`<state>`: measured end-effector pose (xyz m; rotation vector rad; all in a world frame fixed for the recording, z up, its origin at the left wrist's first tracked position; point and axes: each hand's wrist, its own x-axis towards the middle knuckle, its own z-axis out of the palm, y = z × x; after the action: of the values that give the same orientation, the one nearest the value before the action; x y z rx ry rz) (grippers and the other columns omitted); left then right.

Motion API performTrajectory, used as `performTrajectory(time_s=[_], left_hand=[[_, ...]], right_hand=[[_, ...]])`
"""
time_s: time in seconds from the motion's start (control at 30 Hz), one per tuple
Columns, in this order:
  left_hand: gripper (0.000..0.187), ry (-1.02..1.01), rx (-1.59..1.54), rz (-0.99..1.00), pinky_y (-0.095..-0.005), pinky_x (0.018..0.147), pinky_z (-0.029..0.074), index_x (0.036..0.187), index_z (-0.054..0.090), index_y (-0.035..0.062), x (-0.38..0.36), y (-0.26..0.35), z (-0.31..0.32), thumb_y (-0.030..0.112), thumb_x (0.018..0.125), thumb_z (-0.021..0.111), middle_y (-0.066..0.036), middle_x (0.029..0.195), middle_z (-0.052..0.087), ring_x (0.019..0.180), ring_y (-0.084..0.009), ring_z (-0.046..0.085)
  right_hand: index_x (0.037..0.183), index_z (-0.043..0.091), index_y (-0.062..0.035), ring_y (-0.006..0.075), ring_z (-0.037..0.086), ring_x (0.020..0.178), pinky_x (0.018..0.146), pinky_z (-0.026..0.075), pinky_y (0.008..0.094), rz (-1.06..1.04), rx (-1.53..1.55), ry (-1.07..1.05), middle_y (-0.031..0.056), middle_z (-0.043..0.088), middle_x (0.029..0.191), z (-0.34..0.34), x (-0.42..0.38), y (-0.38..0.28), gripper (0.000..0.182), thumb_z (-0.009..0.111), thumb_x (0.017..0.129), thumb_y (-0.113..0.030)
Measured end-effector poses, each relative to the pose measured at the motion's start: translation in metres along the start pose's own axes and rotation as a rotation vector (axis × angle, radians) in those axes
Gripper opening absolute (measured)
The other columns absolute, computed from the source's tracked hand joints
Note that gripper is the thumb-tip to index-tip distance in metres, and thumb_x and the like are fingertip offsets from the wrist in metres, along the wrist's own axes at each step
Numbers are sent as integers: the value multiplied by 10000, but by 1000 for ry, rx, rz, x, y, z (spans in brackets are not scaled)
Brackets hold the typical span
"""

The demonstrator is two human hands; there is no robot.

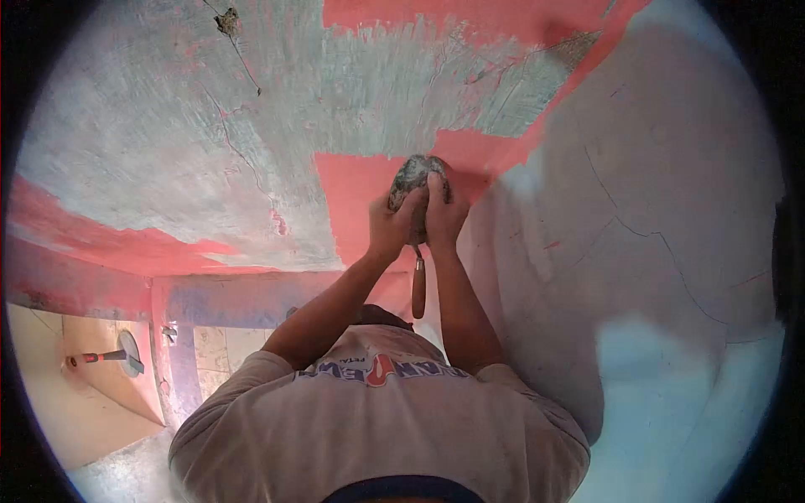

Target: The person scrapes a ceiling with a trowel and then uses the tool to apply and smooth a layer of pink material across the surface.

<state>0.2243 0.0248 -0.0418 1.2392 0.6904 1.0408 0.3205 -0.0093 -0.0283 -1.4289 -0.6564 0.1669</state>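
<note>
Both my hands hold a trowel up in front of me, with its brown wooden handle (pixel 418 289) pointing back towards my body. The rounded, mottled grey blade (pixel 411 174) sits between them. My left hand (pixel 394 225) is closed on the left side of the blade, and my right hand (pixel 446 214) grips the right side, thumb lying on top. Some fingers are hidden behind the blade. Beyond my hands is a pink-painted surface (pixel 356 197) with rough grey patches (pixel 277 109), scraped and cracked.
To the right rises a grey wall (pixel 671 168) with thin cracks, pale blue lower down. On the left, a tool with a red and black handle (pixel 96 357) and a round plate lies against a tan panel (pixel 80 411). A broken hole (pixel 226 21) shows at the top left.
</note>
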Motion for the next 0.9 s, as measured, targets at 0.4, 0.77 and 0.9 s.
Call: performTrajectory(time_s=[0.4, 0.77, 0.9], left_hand=[[234, -16, -100, 26, -282, 636, 512, 970, 719, -17, 10, 36, 13, 216, 980, 703, -7, 841, 687, 724, -76, 608], [218, -3, -95, 7, -262, 602, 479, 934, 709, 2, 3, 43, 16, 218, 972, 710, 17, 785, 656, 697, -60, 576], [223, -69, -156, 6, -262, 599, 484, 961, 714, -5, 8, 41, 14, 218, 967, 716, 5, 797, 670, 699, -66, 591]], right_hand=[[849, 641, 59, 126, 560, 712, 681, 493, 349, -49, 80, -22, 53, 630, 739, -1, 22, -29, 383, 700, 970, -299], [889, 673, 60, 143, 596, 746, 720, 492, 347, -150, 94, -57, 83, 653, 762, -7, 23, -31, 341, 672, 982, -268], [947, 684, 63, 118, 575, 756, 715, 490, 336, -57, 78, -65, 60, 650, 776, -6, 25, -38, 310, 670, 984, -244]])
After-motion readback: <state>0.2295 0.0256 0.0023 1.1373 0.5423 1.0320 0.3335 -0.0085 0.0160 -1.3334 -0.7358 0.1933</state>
